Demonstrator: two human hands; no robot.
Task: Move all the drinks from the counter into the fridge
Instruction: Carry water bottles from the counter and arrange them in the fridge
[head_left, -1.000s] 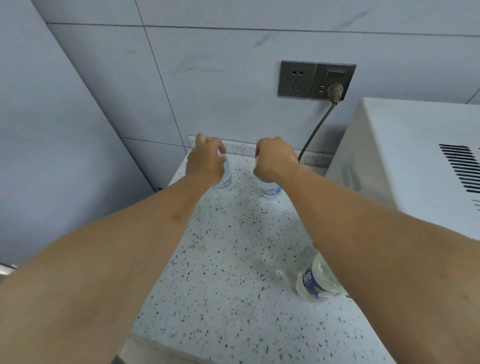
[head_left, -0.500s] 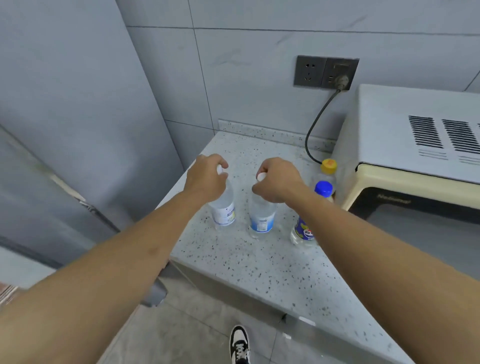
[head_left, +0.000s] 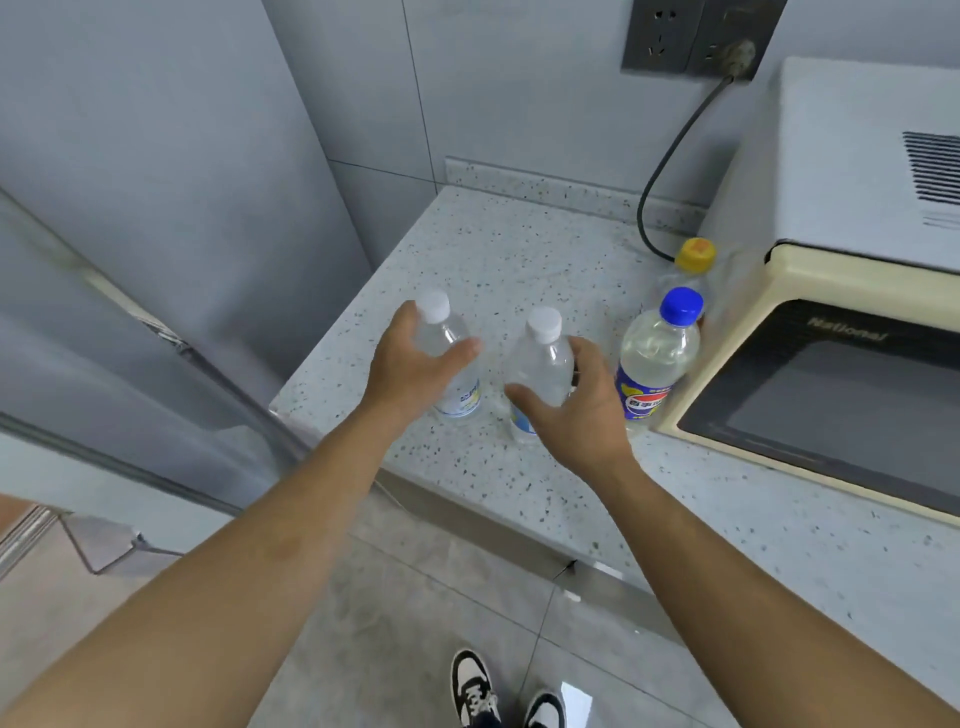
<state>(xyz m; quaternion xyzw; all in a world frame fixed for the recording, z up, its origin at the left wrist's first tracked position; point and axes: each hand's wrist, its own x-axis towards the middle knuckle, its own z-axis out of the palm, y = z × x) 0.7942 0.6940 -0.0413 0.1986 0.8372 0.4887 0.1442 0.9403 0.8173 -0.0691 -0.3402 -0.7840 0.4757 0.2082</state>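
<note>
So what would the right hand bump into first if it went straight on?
The white-capped bottle just ahead: it stands between the right hand's thumb and fingers, perhaps touching them.

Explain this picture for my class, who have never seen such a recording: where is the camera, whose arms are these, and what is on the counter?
There is no machine here. A person wears a camera on the head, looking down along both bare arms to their own shoes. Four bottles stand on the speckled counter, beside a microwave. The left hand grips the left white-capped bottle, and the right hand grips the right white-capped bottle. A blue-capped bottle and, behind it, a yellow-capped bottle are not held.
</note>
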